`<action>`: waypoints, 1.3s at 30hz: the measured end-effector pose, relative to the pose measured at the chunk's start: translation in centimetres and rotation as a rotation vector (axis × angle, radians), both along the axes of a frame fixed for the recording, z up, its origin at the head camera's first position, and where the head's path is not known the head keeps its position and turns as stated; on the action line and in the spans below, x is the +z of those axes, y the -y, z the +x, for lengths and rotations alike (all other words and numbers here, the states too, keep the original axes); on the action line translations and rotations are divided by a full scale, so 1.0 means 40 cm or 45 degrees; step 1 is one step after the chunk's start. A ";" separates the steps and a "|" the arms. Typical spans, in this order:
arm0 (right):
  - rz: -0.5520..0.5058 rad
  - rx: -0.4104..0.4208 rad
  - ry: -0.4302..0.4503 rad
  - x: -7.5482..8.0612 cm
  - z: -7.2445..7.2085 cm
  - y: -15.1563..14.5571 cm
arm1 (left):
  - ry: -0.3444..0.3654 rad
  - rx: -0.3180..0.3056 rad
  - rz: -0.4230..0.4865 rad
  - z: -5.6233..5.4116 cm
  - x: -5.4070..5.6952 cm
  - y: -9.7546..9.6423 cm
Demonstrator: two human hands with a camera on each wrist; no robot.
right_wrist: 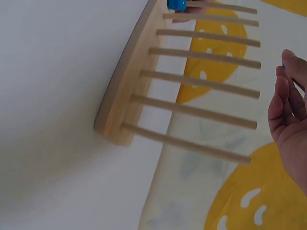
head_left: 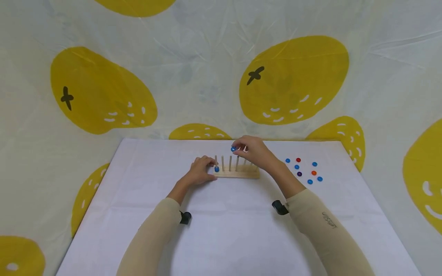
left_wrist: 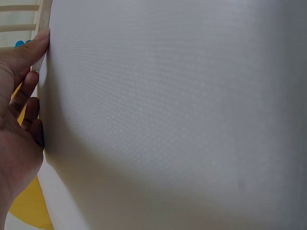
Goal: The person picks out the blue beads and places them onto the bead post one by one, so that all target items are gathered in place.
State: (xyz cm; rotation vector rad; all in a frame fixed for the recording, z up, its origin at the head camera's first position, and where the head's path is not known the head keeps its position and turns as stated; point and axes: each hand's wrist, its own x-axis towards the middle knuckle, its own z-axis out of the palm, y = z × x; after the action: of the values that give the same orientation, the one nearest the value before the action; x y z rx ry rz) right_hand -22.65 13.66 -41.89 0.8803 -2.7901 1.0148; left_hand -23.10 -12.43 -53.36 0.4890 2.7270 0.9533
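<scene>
A wooden peg stand [head_left: 241, 174] with a row of upright pegs lies on the white table. My left hand [head_left: 199, 171] holds its left end, thumb along the front face and fingers behind; the left wrist view shows the thumb pressed on the wood. Blue beads [head_left: 216, 169] sit low on the leftmost peg, and in the right wrist view the other pegs [right_wrist: 211, 85] are bare. Above and behind the stand, my right hand [head_left: 254, 150] pinches a blue ring bead [head_left: 233, 149] between thumb and fingertips. In the right wrist view that hand [right_wrist: 290, 110] is beyond the peg tips, its bead mostly hidden.
Several loose ring beads are scattered to the right of the stand: blue ones [head_left: 310, 181], a red one [head_left: 298, 160], an orange one [head_left: 314, 173] and a dark purple one [head_left: 299, 174]. Behind the table's back edge hangs a pale cloth [head_left: 203, 76] printed with large yellow fruit.
</scene>
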 end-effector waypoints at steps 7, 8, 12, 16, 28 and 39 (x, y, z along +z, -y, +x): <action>-0.020 0.092 -0.038 -0.019 -0.016 0.058 | 0.001 0.002 -0.012 -0.003 -0.003 0.001; -0.026 0.108 -0.044 -0.022 -0.017 0.064 | -0.003 0.000 -0.014 -0.004 -0.005 0.001; -0.030 0.143 -0.056 -0.033 -0.021 0.086 | -0.022 -0.014 -0.004 -0.003 -0.005 0.000; -0.015 0.159 -0.050 -0.035 -0.022 0.103 | -0.024 -0.020 0.000 -0.002 -0.005 0.001; 0.040 0.208 -0.046 -0.045 -0.027 0.135 | 0.011 0.001 0.003 -0.003 -0.004 0.002; 0.098 0.179 -0.003 -0.050 -0.029 0.138 | 0.000 -0.007 -0.001 -0.004 -0.002 0.001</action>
State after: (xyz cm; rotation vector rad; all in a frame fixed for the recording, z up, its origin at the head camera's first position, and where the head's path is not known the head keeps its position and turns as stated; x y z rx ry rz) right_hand -23.82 8.12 -43.90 1.1003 -2.8165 0.9275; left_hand -23.26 -12.47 -53.45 0.4958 2.7249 0.9510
